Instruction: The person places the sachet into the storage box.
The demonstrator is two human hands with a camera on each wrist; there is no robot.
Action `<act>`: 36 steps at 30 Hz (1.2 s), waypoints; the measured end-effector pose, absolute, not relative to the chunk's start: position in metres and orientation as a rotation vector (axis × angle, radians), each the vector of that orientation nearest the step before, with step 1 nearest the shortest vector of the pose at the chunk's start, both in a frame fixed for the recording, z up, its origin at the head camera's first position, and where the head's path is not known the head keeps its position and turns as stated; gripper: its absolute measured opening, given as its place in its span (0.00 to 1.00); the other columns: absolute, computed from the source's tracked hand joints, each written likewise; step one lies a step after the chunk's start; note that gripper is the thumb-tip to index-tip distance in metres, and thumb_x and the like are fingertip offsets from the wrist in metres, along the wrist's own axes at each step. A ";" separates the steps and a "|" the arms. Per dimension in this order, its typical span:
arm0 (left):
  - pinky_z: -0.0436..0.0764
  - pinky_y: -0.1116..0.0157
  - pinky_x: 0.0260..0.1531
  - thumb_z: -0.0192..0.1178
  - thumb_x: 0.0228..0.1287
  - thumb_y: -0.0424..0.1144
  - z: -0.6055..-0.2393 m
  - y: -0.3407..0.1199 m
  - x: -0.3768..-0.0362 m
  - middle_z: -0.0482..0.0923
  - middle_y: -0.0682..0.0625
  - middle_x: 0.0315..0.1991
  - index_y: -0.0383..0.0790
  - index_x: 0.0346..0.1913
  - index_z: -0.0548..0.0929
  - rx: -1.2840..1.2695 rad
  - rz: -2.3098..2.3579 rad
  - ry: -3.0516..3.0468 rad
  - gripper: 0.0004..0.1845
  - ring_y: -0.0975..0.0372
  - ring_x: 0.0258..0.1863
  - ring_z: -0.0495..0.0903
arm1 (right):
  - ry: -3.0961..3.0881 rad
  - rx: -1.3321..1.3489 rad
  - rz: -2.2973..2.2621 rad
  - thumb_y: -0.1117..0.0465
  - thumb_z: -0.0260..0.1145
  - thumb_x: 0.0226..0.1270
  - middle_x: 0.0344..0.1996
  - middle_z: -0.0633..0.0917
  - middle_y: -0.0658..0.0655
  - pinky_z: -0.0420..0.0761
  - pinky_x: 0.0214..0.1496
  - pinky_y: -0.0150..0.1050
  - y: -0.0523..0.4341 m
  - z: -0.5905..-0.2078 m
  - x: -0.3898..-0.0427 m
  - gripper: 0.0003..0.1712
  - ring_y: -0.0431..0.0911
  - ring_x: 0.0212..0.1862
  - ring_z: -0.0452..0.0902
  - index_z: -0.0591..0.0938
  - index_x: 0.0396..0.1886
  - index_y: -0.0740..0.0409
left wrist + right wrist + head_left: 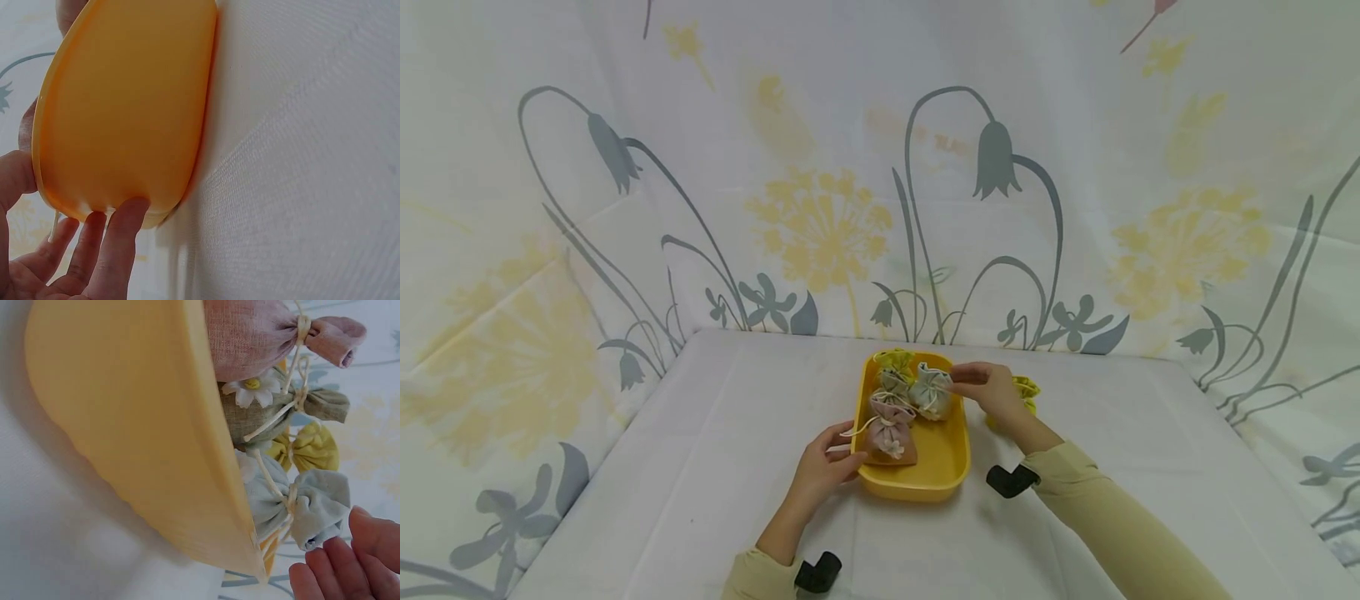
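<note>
A yellow plastic tray (940,467) stands on the table with several small drawstring pouches in it. My left hand (823,462) holds the tray's near left side, thumb at the rim and fingers against the outer wall (125,112). Inside sit a mauve pouch (887,429) with a white flower, a grey-green pouch (250,419), a yellow-green pouch (319,447) at the back and a pale blue pouch (269,500) on the right. Beside the pale blue pouch's gathered top is my right hand (992,390), its thumb and fingers apart and the fingertips close to the cloth.
Another yellow-green pouch (1025,392) is on the table right of the tray, partly hidden behind the right hand. A white cloth covers the table (715,433). Behind it hangs a flower-print curtain (835,133).
</note>
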State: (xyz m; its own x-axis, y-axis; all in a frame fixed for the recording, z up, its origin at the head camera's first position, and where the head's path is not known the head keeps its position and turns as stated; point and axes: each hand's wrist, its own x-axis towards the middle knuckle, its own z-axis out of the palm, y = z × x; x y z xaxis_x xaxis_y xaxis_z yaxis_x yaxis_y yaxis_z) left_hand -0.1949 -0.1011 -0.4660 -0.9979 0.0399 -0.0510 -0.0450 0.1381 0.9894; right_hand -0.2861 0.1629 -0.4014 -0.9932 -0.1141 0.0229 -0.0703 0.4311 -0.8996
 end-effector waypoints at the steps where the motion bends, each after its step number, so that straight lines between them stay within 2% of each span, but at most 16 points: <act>1: 0.83 0.61 0.36 0.64 0.58 0.36 -0.467 -0.101 -0.195 0.71 0.37 0.52 0.35 0.63 0.68 -0.006 2.020 2.322 0.30 0.50 0.47 0.78 | 2.622 -0.167 -1.656 0.64 0.68 0.58 0.47 0.82 0.63 0.76 0.54 0.44 0.164 -0.401 -0.284 0.23 0.54 0.51 0.76 0.78 0.53 0.68; 9: 0.83 0.60 0.37 0.63 0.59 0.35 -0.460 -0.101 -0.191 0.70 0.37 0.52 0.34 0.64 0.67 -0.012 2.030 2.299 0.30 0.48 0.48 0.77 | 2.651 -0.139 -1.642 0.61 0.68 0.59 0.48 0.81 0.61 0.77 0.53 0.45 0.176 -0.399 -0.264 0.22 0.53 0.51 0.77 0.79 0.53 0.65; 13: 0.82 0.58 0.38 0.61 0.60 0.32 -0.444 -0.099 -0.183 0.70 0.35 0.52 0.30 0.63 0.67 -0.009 2.018 2.309 0.28 0.45 0.48 0.76 | 2.676 -0.131 -1.652 0.59 0.69 0.58 0.46 0.82 0.59 0.79 0.49 0.39 0.183 -0.401 -0.254 0.21 0.51 0.49 0.78 0.80 0.51 0.63; 17: 0.82 0.58 0.38 0.61 0.60 0.32 -0.440 -0.098 -0.182 0.70 0.34 0.52 0.30 0.63 0.67 0.002 2.015 2.314 0.28 0.45 0.49 0.76 | 2.691 -0.131 -1.706 0.60 0.69 0.57 0.45 0.83 0.60 0.80 0.45 0.33 0.191 -0.402 -0.244 0.20 0.49 0.47 0.79 0.81 0.49 0.64; 24: 0.83 0.62 0.36 0.64 0.59 0.38 -0.467 -0.102 -0.194 0.71 0.38 0.53 0.36 0.64 0.67 -0.006 2.022 2.314 0.31 0.50 0.48 0.77 | 2.683 -0.103 -1.764 0.59 0.70 0.57 0.43 0.83 0.61 0.79 0.42 0.27 0.206 -0.407 -0.231 0.22 0.37 0.41 0.79 0.81 0.49 0.65; 32: 0.83 0.60 0.37 0.63 0.60 0.35 -0.455 -0.101 -0.190 0.70 0.36 0.53 0.33 0.64 0.67 0.003 2.030 2.291 0.30 0.48 0.48 0.77 | 2.744 -0.077 -1.771 0.60 0.70 0.57 0.41 0.84 0.62 0.78 0.40 0.26 0.221 -0.411 -0.219 0.22 0.33 0.38 0.78 0.80 0.49 0.68; 36: 0.82 0.59 0.38 0.61 0.60 0.32 -0.437 -0.098 -0.181 0.70 0.34 0.52 0.30 0.63 0.66 0.011 2.022 2.294 0.28 0.45 0.49 0.76 | 2.808 -0.057 -1.760 0.62 0.69 0.57 0.39 0.84 0.61 0.78 0.38 0.25 0.228 -0.415 -0.217 0.20 0.32 0.36 0.78 0.80 0.48 0.68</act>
State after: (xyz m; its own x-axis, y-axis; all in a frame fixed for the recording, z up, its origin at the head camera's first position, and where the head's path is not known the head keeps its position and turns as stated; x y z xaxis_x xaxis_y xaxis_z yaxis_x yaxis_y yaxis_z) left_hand -0.1806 -0.0984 -0.4369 -0.9965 0.0605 -0.0578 -0.0498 0.1269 0.9907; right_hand -0.2175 0.2284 -0.4146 -0.9846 0.0624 0.1636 -0.1200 0.4397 -0.8901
